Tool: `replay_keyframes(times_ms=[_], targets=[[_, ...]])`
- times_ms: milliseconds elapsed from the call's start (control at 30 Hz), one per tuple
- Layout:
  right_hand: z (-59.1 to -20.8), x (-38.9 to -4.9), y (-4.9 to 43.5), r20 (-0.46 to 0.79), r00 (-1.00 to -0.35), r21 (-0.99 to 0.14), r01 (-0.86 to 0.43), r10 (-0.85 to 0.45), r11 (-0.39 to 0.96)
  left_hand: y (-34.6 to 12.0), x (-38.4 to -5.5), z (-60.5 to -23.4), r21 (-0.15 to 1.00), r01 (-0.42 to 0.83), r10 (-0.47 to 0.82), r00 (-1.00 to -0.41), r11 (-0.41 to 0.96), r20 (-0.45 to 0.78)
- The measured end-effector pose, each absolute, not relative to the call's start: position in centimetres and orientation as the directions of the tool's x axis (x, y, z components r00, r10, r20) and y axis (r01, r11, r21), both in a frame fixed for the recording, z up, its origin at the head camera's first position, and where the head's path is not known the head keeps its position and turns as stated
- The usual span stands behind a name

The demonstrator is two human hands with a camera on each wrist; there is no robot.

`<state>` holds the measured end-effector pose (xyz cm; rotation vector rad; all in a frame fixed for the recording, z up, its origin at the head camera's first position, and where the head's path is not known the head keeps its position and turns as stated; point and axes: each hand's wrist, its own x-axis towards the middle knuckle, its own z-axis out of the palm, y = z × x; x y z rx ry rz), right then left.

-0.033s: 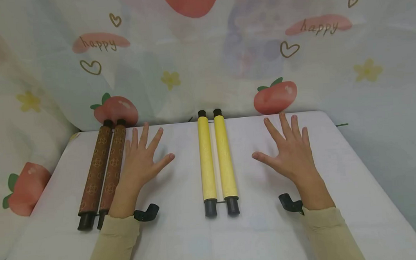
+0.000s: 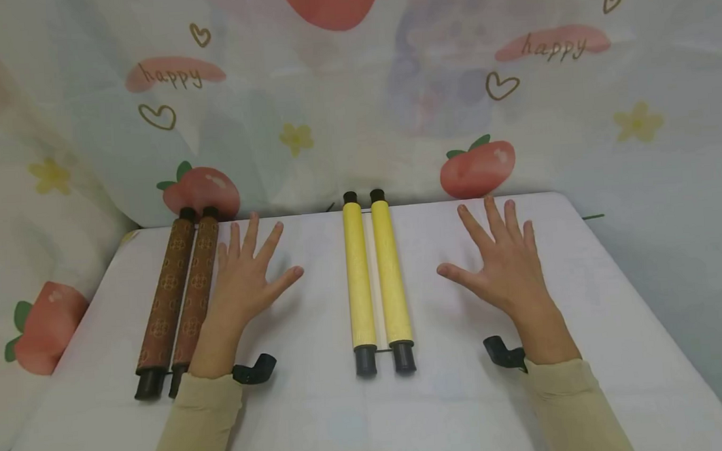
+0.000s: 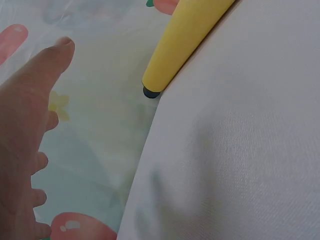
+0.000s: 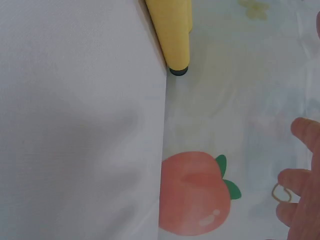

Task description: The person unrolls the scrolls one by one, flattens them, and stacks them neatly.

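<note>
Between the two hands a yellow scroll (image 2: 359, 273) lies on the table, wound onto two side-by-side rollers with black end knobs. A brown patterned scroll (image 2: 169, 283), rolled the same way, lies at the left. My left hand (image 2: 244, 279) hovers palm down between the two scrolls with its fingers spread, and its wrist overlaps the near end of the brown one. To the right of the yellow scroll, my right hand (image 2: 504, 266) is likewise spread above the table. Both hands hold nothing. Each wrist view shows one end of the yellow scroll (image 3: 182, 45) beyond the thumb side.
A white-covered table (image 2: 322, 418) carries both scrolls, whose far ends reach its back edge. Behind it hangs a printed cloth (image 2: 341, 83) with fruit, hearts and lettering. A black wrist mount (image 2: 255, 369) sticks out by the left cuff, another (image 2: 504, 353) by the right.
</note>
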<state>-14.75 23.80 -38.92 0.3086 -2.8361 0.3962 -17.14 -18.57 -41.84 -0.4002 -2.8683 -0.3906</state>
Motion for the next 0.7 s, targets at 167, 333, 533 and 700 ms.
replay_keyframes(times_ms=[167, 333, 533, 700], targets=[[-38.7, -14.6, 23.2, 0.277, -0.940, -0.262, -0.275, -0.201, 0.925, -18.2, -16.9, -41.5, 0.255, 0.322, 0.262, -0.935, 0.912, 0.240], [-38.7, -14.3, 22.5, 0.328, -0.887, -0.261, -0.416, -0.325, 0.871, -16.0, -16.2, -41.1, 0.229, 0.436, 0.377, -0.889, 0.870, 0.259], [-39.0, -12.9, 20.5, 0.245, -0.811, -0.256, -0.583, -0.532, 0.771, -12.9, -13.7, -40.7, 0.227, 0.666, 0.616, -0.745, 0.711, 0.257], [-39.2, -11.6, 18.6, 0.145, -0.762, -0.320, -0.640, -0.631, 0.699, -11.1, -11.8, -40.8, 0.275, 0.732, 0.724, -0.674, 0.624, 0.150]])
